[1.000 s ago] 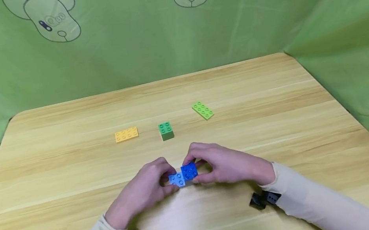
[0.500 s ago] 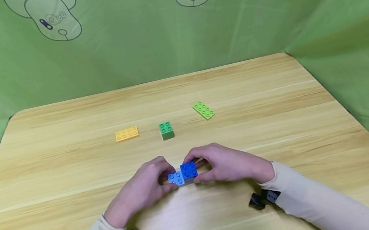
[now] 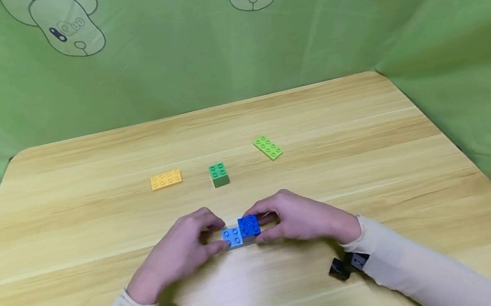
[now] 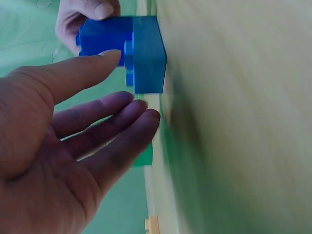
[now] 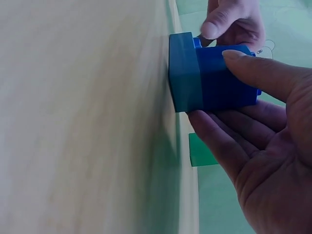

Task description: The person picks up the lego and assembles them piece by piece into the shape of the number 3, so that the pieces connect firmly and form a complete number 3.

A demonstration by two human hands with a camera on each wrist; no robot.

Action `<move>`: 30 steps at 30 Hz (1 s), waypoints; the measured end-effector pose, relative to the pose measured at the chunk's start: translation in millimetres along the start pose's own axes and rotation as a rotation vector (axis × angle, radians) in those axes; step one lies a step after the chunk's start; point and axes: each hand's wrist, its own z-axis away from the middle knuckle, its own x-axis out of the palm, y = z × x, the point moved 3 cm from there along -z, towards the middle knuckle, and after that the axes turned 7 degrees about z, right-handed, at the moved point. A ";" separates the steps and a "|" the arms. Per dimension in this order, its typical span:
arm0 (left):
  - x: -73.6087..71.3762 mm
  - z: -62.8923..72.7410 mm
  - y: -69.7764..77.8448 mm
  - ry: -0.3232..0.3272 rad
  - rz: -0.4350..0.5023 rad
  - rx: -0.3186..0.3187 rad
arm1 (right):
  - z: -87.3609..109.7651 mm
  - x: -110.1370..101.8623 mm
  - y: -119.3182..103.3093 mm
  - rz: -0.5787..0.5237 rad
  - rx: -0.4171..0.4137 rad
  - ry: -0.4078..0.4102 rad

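A light blue building brick (image 3: 231,236) lies on the table with a dark blue brick (image 3: 249,225) sitting on its right half. My right hand (image 3: 300,219) holds the dark blue brick between thumb and fingers; in the right wrist view the thumb lies along one side of the dark blue brick (image 5: 226,80). Beside the left end is my left hand (image 3: 179,250), its thumb and fingers spread apart. In the left wrist view, a gap shows between those fingers and the light blue brick (image 4: 149,56), and nothing is in their grasp.
Farther back on the wooden table (image 3: 342,133) lie a flat orange brick (image 3: 166,179), a green brick (image 3: 218,175) and a flat lime green brick (image 3: 268,147). Green cloth (image 3: 175,68) hangs behind the table and along its sides.
My left hand has let go of the light blue brick and drawn slightly left, its fingers opening. My right hand stays on the dark blue brick. The head view has shifted a little.
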 end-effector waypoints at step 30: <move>-99.6 -22.6 -83.5 0.230 -0.052 -0.277 | 1.1 0.5 2.9 0.012 0.033 0.002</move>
